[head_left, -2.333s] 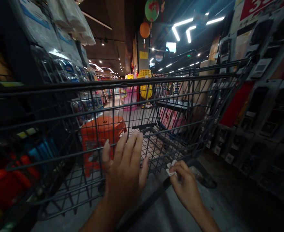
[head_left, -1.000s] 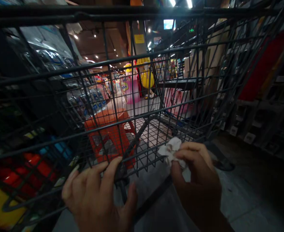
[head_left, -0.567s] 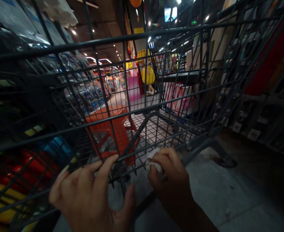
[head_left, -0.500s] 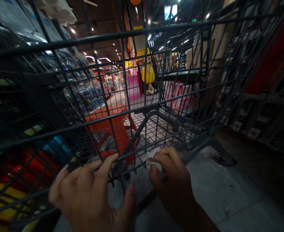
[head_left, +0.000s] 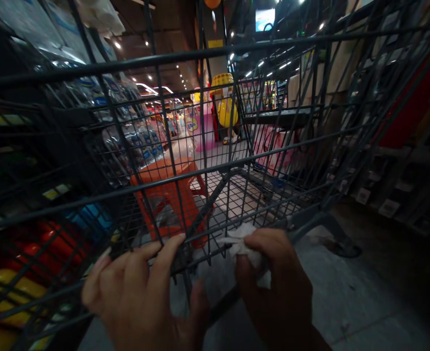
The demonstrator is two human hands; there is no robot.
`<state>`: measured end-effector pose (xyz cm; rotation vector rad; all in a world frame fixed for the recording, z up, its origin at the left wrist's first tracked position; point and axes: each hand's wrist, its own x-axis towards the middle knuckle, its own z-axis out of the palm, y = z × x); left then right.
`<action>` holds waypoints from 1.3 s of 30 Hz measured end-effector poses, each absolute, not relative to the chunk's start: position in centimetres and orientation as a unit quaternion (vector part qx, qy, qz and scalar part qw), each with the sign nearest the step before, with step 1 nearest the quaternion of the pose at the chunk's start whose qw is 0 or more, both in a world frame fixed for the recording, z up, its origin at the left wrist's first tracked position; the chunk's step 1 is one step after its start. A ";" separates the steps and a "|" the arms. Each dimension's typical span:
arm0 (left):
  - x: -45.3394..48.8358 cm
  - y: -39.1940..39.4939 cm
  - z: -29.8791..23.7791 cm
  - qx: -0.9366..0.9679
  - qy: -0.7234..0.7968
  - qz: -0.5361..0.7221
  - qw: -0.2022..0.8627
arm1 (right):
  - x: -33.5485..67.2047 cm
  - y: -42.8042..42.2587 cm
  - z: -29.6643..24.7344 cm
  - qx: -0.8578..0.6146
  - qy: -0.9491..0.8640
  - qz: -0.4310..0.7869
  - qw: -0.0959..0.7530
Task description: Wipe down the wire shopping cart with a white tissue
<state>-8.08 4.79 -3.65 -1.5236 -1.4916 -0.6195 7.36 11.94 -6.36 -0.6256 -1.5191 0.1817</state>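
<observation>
A dark wire shopping cart (head_left: 185,181) fills the view right in front of me. My left hand (head_left: 138,292) is at its lower front, fingers bent over a low wire bar and thumb apart below. To the right, my right hand (head_left: 279,282) pinches a crumpled white tissue (head_left: 242,243) between thumb and fingers. The tissue is against the cart's lower wires, and part of it is hidden by the fingers.
An orange plastic stool (head_left: 167,187) shows through the mesh. Shelves with wrapped goods (head_left: 127,139) stand on the left, and red and yellow items (head_left: 50,243) lie low there. A cart caster (head_left: 341,247) rests on the grey floor (head_left: 350,297) at right.
My right hand has moved a little to the right along the low wires, and more of the tissue shows. My left hand keeps its place on the cart while the view shifts slightly.
</observation>
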 end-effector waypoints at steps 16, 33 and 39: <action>-8.0 5.0 -3.8 -0.609 -0.604 -0.281 0.431 | 5.1 11.8 -10.3 -0.272 -0.706 0.089 0.647; -8.6 5.1 -4.2 -0.617 -0.584 -0.267 0.456 | 5.1 11.2 -5.5 -0.236 -0.719 0.116 0.644; -8.7 4.9 -4.1 -0.617 -0.597 -0.267 0.438 | 4.3 10.9 -6.9 -0.216 -0.746 0.179 0.603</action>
